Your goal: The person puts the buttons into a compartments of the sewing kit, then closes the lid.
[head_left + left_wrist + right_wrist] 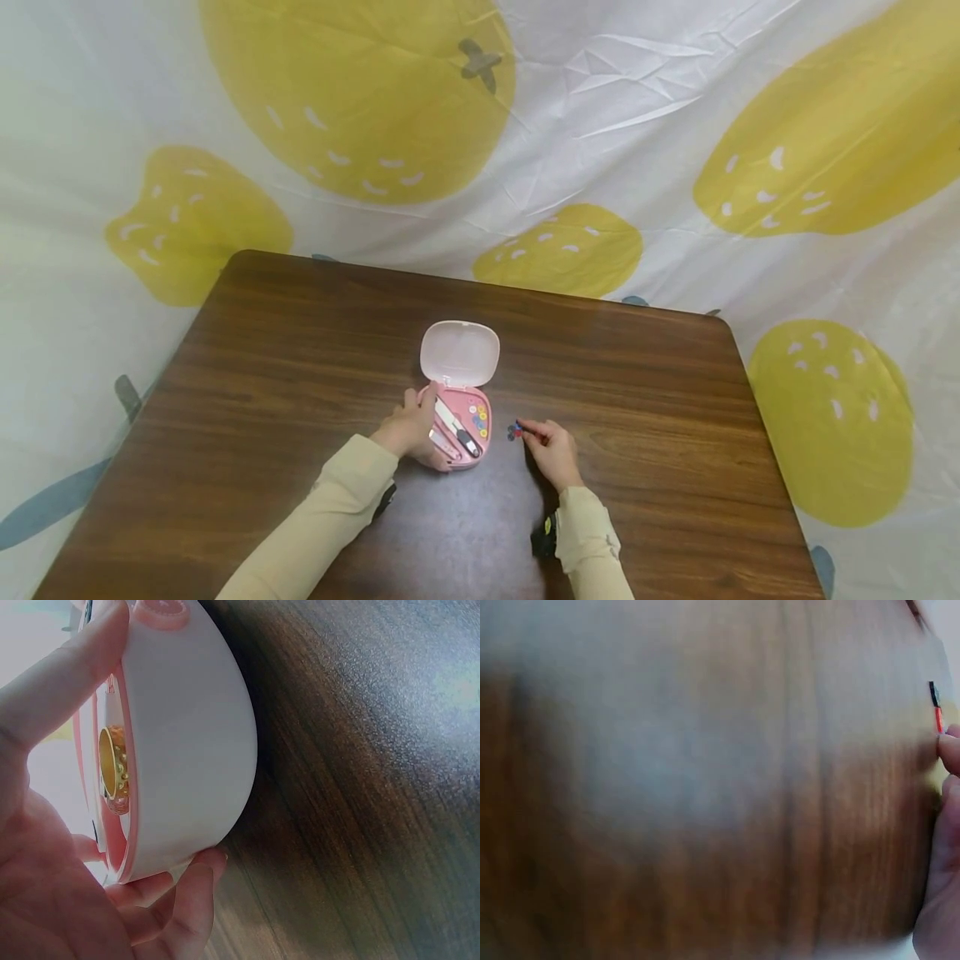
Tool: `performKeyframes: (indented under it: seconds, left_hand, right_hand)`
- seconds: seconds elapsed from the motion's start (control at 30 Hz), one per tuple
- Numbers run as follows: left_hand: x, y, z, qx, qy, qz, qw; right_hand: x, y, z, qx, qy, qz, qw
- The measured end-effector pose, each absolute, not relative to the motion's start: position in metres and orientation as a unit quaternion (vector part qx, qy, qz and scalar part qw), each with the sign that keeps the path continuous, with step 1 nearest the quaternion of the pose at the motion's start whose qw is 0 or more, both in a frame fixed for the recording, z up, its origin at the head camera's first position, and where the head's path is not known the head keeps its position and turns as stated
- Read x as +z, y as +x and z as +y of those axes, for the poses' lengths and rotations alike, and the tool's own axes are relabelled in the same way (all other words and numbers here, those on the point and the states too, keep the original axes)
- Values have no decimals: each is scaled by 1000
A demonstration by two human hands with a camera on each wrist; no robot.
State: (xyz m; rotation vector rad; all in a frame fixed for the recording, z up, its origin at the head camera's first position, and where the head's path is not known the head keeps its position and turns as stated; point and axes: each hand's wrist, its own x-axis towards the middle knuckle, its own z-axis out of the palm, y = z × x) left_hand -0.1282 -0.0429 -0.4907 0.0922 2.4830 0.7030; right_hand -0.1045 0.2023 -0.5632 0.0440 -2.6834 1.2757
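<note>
A pink sewing box (pixel 486 398) lies on the table with its pale lid (pixel 460 353) raised. My left hand (pixel 412 429) grips its left side. In the left wrist view, the thumb lies over the rim and curled fingers touch the white outer wall (pixel 191 750); a gold thimble (pixel 114 769) shows inside. The box holds a white-and-black tool (pixel 457 427) and several yellow, white and blue buttons (pixel 481 417). Right of the box, my right hand (pixel 553 454) pinches small red, blue and dark buttons (pixel 514 431) at its fingertips. In the right wrist view, a red piece (pixel 938 720) meets a fingertip.
The brown wooden table (pixel 660 433) extends around the box on all sides. Behind it hangs a white cloth (pixel 570 125) printed with yellow fruit. A dark strap with a camera (pixel 545 536) sits at the right wrist.
</note>
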Motion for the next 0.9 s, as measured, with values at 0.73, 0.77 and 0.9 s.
performKeyframes:
  seconds: [0.73, 0.77, 0.9]
  left_hand:
    - [-490, -129, -43, 269, 28, 922, 277]
    - [-490, -129, -43, 269, 29, 922, 277]
    - [-490, -128, -42, 267, 32, 923, 275]
  right_hand:
    - [-554, -106, 199, 483, -80, -872, 31]
    - [-554, -106, 199, 486, -76, -870, 35]
    - [-551, -106, 199, 515, -72, -854, 29]
